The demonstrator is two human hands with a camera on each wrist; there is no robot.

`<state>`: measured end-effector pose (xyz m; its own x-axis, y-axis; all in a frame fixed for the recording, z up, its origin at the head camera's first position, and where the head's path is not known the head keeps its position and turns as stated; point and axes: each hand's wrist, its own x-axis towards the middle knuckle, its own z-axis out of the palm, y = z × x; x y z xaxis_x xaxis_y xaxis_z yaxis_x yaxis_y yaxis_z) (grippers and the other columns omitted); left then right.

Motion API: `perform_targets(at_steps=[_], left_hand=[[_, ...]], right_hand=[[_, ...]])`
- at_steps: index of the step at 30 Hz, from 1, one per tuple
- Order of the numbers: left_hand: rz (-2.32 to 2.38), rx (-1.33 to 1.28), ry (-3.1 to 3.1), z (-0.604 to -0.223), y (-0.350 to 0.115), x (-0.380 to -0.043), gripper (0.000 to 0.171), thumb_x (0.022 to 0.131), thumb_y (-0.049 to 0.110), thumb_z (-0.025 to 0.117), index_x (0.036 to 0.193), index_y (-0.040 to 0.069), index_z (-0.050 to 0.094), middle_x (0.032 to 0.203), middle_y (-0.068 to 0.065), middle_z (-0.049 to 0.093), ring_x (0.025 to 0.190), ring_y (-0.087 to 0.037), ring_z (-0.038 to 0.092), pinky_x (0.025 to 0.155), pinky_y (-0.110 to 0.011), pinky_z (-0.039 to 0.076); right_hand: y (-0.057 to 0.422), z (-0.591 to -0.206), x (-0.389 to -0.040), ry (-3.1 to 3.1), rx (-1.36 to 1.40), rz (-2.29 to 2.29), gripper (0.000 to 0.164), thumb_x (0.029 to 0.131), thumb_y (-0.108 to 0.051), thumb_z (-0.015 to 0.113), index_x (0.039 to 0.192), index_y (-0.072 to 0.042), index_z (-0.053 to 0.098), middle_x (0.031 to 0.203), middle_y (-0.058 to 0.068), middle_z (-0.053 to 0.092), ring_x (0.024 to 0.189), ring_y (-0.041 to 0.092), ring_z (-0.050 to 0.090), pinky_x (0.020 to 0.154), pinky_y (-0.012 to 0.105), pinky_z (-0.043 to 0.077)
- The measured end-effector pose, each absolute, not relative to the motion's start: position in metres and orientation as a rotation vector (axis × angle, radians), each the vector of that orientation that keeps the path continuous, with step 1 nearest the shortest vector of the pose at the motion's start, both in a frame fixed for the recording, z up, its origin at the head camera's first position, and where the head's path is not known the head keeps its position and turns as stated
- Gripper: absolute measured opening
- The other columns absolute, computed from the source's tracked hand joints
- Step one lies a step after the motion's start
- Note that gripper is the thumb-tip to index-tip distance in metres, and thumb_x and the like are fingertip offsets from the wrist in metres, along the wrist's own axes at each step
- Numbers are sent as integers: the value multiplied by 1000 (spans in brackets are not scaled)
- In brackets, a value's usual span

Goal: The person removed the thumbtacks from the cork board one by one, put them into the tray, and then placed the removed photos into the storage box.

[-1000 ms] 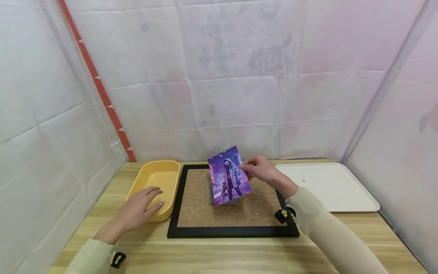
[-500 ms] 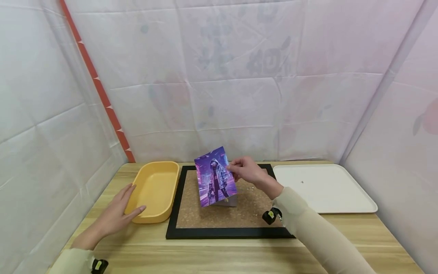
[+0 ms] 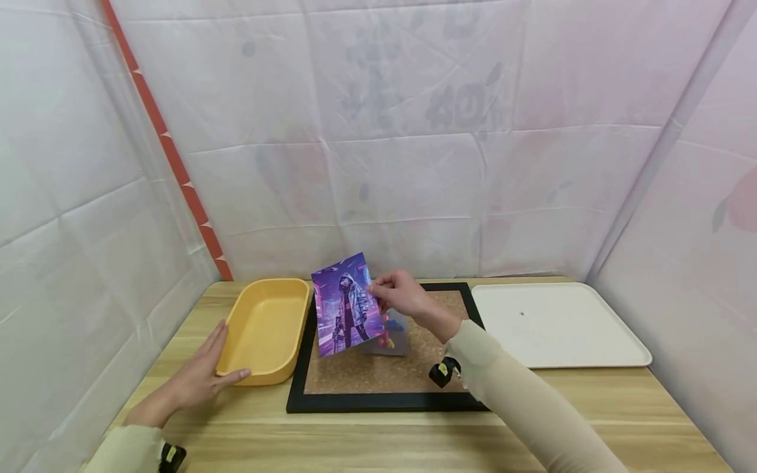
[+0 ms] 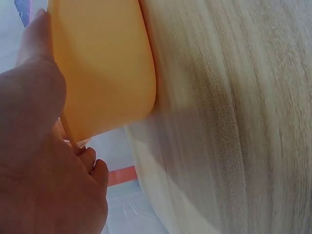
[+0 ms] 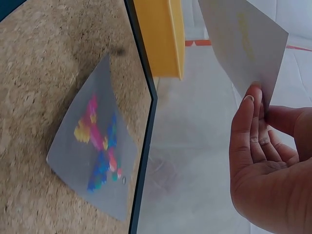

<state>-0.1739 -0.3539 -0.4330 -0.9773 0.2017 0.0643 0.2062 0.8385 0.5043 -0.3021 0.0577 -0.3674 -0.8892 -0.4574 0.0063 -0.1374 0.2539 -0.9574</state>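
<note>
My right hand pinches a purple picture card by its right edge, thumb against fingers. The card, printed with a hooded figure, is tilted above the left part of a black-framed cork board. Its pale back faces the right wrist camera. A grey card with a colourful print lies on the cork, partly covered by the purple card in the head view. With thumb and fingers, my left hand holds the near left corner of a yellow tray; in the left wrist view its fingers curl at the rim.
A white tray with a small dark speck stands right of the board. All of these are on a wooden table. White fabric walls enclose the back and both sides.
My right hand has carried the purple card leftward over the board, uncovering more of the grey card. My left hand has moved from above the yellow tray to its near left corner.
</note>
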Motion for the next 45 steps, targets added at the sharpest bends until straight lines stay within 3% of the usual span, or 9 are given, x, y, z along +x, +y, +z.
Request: perform_targets(at_steps=[9, 18, 26, 30, 39, 45], left_hand=[[-811, -329, -3029, -432, -354, -175, 115, 91, 46, 76, 156, -17, 4, 164, -36, -1, 146, -62, 13, 111, -74, 21], [-775, -359, -3051, -435, -354, -176, 115, 93, 47, 74, 156, -17, 2, 165, -35, -4, 146, -61, 13, 111, -74, 23], [-722, -386, -3043, -437, -352, -182, 114, 93, 46, 73, 155, -18, 2, 164, -38, -2, 144, -63, 17, 111, -73, 25], [-697, -385, -3049, -436, -353, -180, 113, 93, 45, 74, 154, -20, 4, 162, -40, -1, 143, -63, 17, 111, -72, 25], [-667, -417, -3042, -436, -351, -179, 112, 93, 44, 74, 152, -23, 7, 161, -42, 2, 141, -65, 21, 110, -71, 27], [-666, -371, -3071, -436, -354, -180, 114, 94, 46, 73, 154, -20, 3, 162, -40, 0, 142, -65, 19, 111, -72, 25]], right_hand=[[45, -368, -304, 2258, -549, -1676, 21, 103, -17, 63, 99, 1, 73, 72, 5, 69, 65, 17, 64, 70, 40, 60], [34, -371, -307, 2197, -517, -1730, 21, 103, -15, 63, 97, 3, 72, 70, 5, 66, 64, 16, 63, 66, 32, 59], [16, -371, -310, 2180, -536, -1773, 21, 103, -11, 62, 99, 7, 72, 68, 3, 67, 60, 14, 63, 71, 43, 61], [3, -375, -309, 2145, -539, -1811, 20, 102, -8, 61, 100, 9, 72, 67, 2, 67, 59, 13, 62, 65, 33, 60], [-28, -382, -306, 2173, -517, -1854, 20, 102, -5, 61, 100, 11, 72, 66, 5, 68, 54, 12, 60, 66, 40, 62], [-50, -390, -300, 2151, -475, -1879, 20, 102, -6, 62, 98, 10, 72, 65, 5, 67, 55, 14, 61, 58, 28, 58]])
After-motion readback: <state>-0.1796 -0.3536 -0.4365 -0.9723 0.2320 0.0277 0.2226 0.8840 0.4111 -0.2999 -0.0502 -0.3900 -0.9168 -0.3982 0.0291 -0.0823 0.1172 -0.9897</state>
